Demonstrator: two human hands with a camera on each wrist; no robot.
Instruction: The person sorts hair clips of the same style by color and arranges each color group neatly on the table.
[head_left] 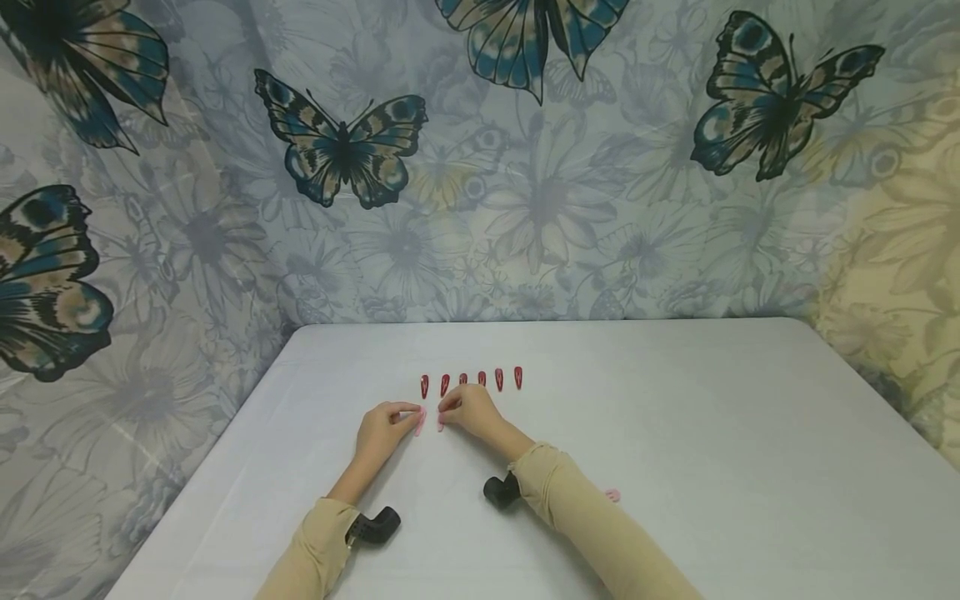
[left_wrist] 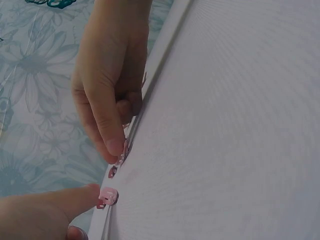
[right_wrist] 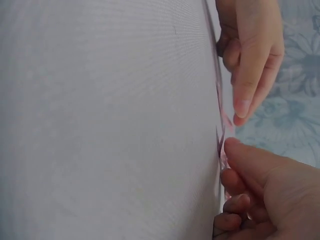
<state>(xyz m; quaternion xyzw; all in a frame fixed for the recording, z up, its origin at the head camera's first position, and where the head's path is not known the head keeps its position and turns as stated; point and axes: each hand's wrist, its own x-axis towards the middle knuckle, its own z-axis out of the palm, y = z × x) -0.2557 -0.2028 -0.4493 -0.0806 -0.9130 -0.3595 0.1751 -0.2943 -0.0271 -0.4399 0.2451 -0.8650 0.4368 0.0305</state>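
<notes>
In the head view, my left hand (head_left: 382, 431) has its thumb and fingertips together at the top end of a pink snap hair clip (head_left: 420, 423). In the left wrist view, a fingertip meets the edge of that pink clip (left_wrist: 108, 195). Just to the right, my right hand (head_left: 471, 410) pinches a second pink hair clip (head_left: 440, 422) between thumb and finger, low over the white table. Beyond both hands lies a row of dark red snap hair clips (head_left: 424, 386), narrow end toward me. My right hand partly covers the middle ones.
Another pink piece (head_left: 612, 495) lies beside my right forearm, partly hidden by the sleeve. The white table (head_left: 712, 417) reaches back to a butterfly-patterned wall covering (head_left: 540, 217). Black wrist cameras (head_left: 375, 527) stick out below both sleeves, close to the tabletop.
</notes>
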